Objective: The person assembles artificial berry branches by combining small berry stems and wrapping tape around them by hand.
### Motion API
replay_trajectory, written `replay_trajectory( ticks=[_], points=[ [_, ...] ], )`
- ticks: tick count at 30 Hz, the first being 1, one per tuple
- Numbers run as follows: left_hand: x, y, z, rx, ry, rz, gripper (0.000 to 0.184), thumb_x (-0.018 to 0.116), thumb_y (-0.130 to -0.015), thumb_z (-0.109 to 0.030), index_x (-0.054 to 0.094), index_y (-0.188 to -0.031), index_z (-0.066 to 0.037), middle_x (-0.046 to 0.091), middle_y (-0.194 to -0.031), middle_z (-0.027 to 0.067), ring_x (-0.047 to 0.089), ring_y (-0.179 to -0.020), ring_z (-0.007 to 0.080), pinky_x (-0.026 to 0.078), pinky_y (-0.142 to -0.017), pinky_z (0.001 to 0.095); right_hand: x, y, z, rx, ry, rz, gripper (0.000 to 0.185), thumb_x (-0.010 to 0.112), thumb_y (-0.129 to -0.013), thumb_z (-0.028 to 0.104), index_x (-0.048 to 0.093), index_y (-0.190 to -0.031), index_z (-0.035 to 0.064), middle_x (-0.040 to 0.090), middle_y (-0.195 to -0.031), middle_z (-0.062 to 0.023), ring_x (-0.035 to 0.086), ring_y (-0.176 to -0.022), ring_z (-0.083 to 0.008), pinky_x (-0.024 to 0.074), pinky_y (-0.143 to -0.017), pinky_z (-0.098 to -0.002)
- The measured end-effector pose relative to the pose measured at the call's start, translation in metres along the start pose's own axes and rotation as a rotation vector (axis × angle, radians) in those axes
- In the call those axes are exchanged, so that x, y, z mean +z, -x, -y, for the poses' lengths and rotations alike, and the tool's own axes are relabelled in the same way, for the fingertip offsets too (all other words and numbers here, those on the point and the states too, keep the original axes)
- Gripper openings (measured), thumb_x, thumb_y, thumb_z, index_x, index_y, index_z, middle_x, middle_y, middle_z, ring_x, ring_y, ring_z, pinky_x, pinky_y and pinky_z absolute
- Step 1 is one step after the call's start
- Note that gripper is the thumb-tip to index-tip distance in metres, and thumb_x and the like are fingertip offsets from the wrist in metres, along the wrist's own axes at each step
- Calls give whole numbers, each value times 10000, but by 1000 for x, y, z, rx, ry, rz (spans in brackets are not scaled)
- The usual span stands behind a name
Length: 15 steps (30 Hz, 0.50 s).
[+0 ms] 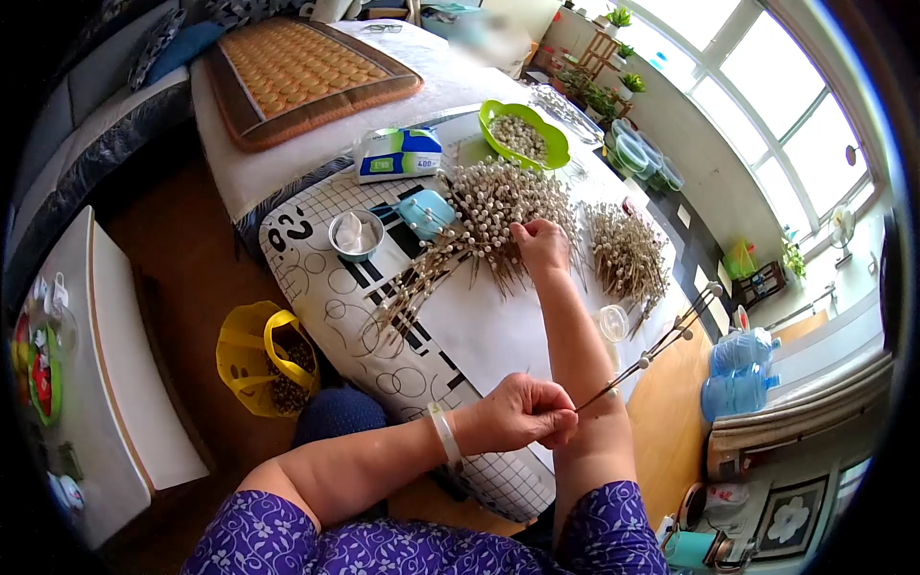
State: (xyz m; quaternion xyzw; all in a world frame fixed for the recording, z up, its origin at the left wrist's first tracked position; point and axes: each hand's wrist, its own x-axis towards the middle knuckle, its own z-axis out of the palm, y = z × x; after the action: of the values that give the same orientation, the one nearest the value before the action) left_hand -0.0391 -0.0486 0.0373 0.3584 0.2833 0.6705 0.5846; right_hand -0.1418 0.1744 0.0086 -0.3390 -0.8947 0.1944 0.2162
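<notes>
My left hand (pixel 525 412), with a pale bracelet at the wrist, is closed on a few thin dark stems (pixel 644 361) tipped with whitish beads; they point up to the right, across my right forearm. My right hand (pixel 543 245) reaches forward, its thumb and fingers pinched together at the right part of a large pile of beaded stems (pixel 508 203). Whether a stem is between those fingertips is too small to tell. A second bundle of beaded stems (pixel 625 251) lies to the right. Behind the pile, a green bowl (pixel 559 153) holds many loose whitish beads.
On the table (pixel 335 307) are a tissue pack (pixel 399 154), a light blue box (pixel 425 213), a round tin (pixel 356 236) with white material inside and a clear cup (pixel 611 324). A yellow bag (pixel 247 356) stands at the left. Water jugs (pixel 736 388) are at the right.
</notes>
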Motion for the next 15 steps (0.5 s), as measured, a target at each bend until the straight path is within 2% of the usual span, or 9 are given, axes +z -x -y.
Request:
replay_trajectory(
  ticks=[2,5,8,10,12,13,15],
  points=[
    [0,-1,0,-7,-15,-19,135,532,-858,-103,580,-834,21,593,-721,33,538,-639,81,476,-606,228,4,-6,2,15,35,26,281,650,-694,344,667,-785,78,637,-781,-118,604,-723,-270,466,-697,-351],
    [0,-1,1,2,-28,-11,136,533,-858,-107,581,-838,19,593,-722,29,538,-639,79,478,-609,229,7,-14,-3,9,-71,30,201,599,-678,240,671,-752,68,634,-721,-124,606,-664,-265,478,-689,-353],
    [2,-1,1,-10,-16,-6,136,535,-857,-109,581,-840,18,596,-724,29,542,-640,80,481,-609,229,-3,-16,-8,6,-89,41,197,589,-675,224,667,-741,55,625,-689,-136,605,-641,-263,479,-673,-357],
    [2,-2,1,-7,-33,-5,136,536,-856,-109,581,-840,18,597,-725,30,544,-641,80,483,-610,230,-9,-16,-7,22,-133,30,202,594,-691,234,659,-732,47,619,-686,-143,604,-650,-266,476,-673,-360],
    [2,-3,4,-7,-77,-11,138,539,-855,-112,582,-839,18,601,-726,35,548,-643,82,487,-609,234,-17,-14,-6,43,-72,64,200,604,-717,244,658,-734,52,625,-711,-135,605,-678,-266,473,-685,-353],
    [3,-3,4,-7,-76,-9,138,539,-855,-112,582,-839,18,601,-726,35,548,-643,82,487,-609,234,-21,-13,-6,4,57,44,189,606,-741,247,660,-762,67,634,-754,-124,604,-713,-269,469,-705,-346],
    [4,-4,3,-28,-78,-20,144,541,-855,-116,581,-832,21,602,-725,41,551,-641,87,490,-608,238,-31,-12,-3,-8,27,-2,181,606,-743,244,660,-777,75,636,-767,-121,604,-728,-267,466,-713,-346]
  ],
)
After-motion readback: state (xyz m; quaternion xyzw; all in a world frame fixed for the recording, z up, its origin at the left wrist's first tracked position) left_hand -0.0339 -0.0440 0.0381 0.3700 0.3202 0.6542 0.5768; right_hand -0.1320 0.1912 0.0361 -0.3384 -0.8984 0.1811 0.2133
